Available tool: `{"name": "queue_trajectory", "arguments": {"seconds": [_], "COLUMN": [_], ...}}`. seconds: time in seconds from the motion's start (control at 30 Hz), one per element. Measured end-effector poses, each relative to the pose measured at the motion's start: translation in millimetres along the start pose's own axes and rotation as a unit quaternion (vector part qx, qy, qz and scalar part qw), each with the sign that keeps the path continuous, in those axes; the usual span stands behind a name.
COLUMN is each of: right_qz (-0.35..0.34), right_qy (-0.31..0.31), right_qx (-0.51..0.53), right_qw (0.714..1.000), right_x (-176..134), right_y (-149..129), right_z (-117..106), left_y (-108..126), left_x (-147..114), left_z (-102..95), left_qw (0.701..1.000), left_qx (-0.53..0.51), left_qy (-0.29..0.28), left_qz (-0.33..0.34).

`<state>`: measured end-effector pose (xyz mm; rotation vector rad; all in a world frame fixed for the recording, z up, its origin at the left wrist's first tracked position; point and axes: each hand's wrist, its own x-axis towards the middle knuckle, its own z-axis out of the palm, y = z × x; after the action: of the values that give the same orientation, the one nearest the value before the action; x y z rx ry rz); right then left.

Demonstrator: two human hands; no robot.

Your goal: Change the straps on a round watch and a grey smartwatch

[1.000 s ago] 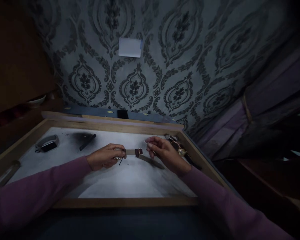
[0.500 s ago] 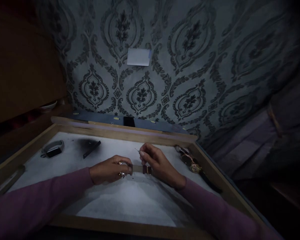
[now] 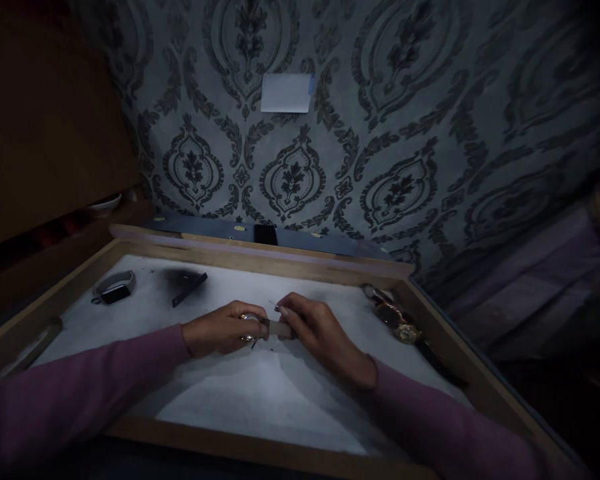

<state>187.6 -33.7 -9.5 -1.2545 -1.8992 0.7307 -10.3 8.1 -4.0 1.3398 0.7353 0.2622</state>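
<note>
My left hand (image 3: 217, 331) is closed around the silver round case of a wristwatch (image 3: 250, 328), fingers curled over it. From the case, a beige-grey watch strap (image 3: 279, 329) stretches across to my right hand (image 3: 325, 337). That hand's fingers cover the strap's far end. Between the right thumb and forefinger a thin metal pin-like piece (image 3: 273, 305) sticks out to the left, above the strap. Both hands are over the white surface (image 3: 220, 393) of a wooden-framed tray (image 3: 280, 253).
Left in the tray lie a smartwatch (image 3: 116, 288), a dark flat bar (image 3: 190, 290) and a pale strap-like item (image 3: 35, 347). Several watches (image 3: 405, 330) lie along the right side. Behind the rim is a black object (image 3: 265, 234); a white card (image 3: 287, 93) lies on the patterned cloth.
My view has shifted slightly. The right hand has turned over the strap's end, hiding the dark, gold-edged part seen below its fingers before. Both hands keep their holds.
</note>
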Motion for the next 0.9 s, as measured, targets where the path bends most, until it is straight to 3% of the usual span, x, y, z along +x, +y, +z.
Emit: {"name": "queue_trajectory", "arguments": {"seconds": [0.3,0.9], "right_qz": [0.04,0.068], "right_qy": [-0.067,-0.106], "right_qx": [0.048,0.107], "right_qw": [0.996,0.986], "right_x": [-4.7,-10.4], "right_y": [-6.1,-10.0], "right_z": [1.3,3.5], "left_y": [2.8,0.3], "left_x": [-1.5,0.4], "left_z": [0.6,-1.9], "left_qw": [1.0,1.0], "left_qx": [0.002,0.01], "left_qy": [0.006,-0.003], "left_qz": [-0.002,0.005]}}
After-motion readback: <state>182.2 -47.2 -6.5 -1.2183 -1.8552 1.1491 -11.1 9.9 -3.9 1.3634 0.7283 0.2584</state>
